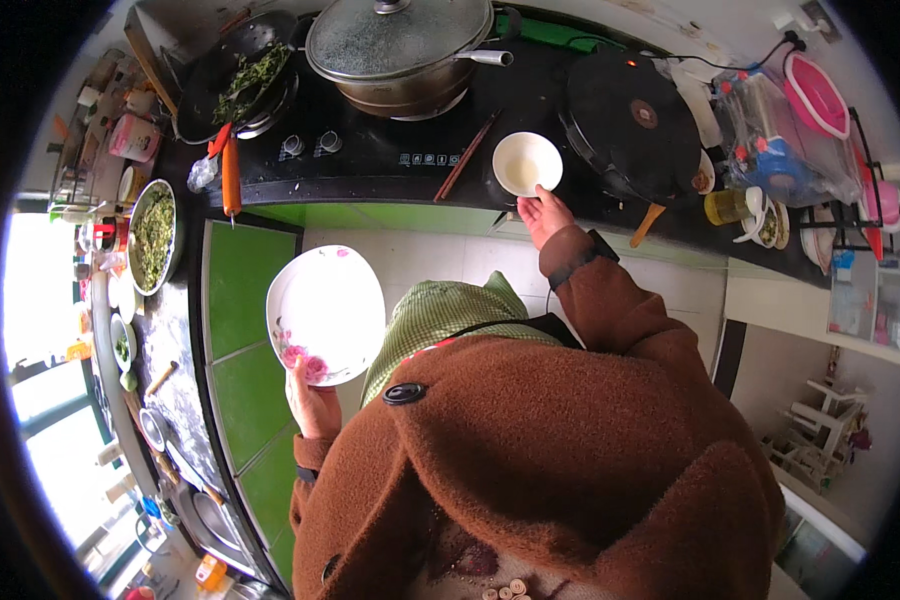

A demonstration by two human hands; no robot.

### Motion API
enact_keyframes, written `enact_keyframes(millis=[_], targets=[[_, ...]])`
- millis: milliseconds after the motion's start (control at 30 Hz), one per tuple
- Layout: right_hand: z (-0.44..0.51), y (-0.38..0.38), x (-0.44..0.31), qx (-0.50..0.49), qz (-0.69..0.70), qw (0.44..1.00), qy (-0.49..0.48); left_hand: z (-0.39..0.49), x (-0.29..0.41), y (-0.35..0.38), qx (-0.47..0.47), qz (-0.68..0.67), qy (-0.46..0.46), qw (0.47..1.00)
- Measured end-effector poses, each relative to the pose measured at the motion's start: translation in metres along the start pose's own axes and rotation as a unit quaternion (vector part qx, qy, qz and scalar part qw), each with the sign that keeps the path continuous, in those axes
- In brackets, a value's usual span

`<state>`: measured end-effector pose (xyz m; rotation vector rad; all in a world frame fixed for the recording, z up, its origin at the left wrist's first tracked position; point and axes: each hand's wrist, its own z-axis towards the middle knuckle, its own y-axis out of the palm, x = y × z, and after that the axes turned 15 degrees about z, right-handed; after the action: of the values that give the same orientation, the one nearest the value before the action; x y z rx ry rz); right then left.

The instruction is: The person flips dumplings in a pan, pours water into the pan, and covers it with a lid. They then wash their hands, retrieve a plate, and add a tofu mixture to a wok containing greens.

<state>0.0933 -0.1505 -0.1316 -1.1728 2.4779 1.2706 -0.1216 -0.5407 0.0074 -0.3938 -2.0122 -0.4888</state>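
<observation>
My left hand (315,401) grips the lower edge of a white plate with pink roses (326,311), its face turned up. My right hand (544,217) touches the near rim of a small white bowl (527,163) at the counter's front edge; a little pale liquid shows inside. Left of the bowl lies a pair of reddish chopsticks (466,156). To its right is a round black electric griddle (630,120), closed, with a wooden handle (647,225) sticking out below it.
A lidded pan (401,67) and a wok with greens (240,90) stand on the stove. An orange-handled utensil (230,176) overhangs the counter edge. On the floured left counter are a metal bowl of chopped filling (152,236) and a knife (193,471). An oil jar (727,206) stands at right.
</observation>
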Motion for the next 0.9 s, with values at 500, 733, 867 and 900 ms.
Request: enact_keyframes(millis=[500,733,867,900], targets=[[-0.013,-0.010,-0.004,-0.111,-0.150,0.982,0.019,-0.101,-0.043,-0.032,0.183,-0.109,0.040,0.976],[-0.111,0.019,0.072,-0.215,-0.328,0.911,0.128,-0.166,-0.075,-0.112,0.293,-0.230,0.086,0.924],[-0.183,0.035,0.158,-0.287,-0.390,0.850,0.208,-0.218,-0.097,-0.176,0.330,-0.283,0.138,0.890],[-0.202,0.039,0.183,-0.308,-0.403,0.832,0.226,-0.230,-0.105,-0.193,0.331,-0.296,0.162,0.881]])
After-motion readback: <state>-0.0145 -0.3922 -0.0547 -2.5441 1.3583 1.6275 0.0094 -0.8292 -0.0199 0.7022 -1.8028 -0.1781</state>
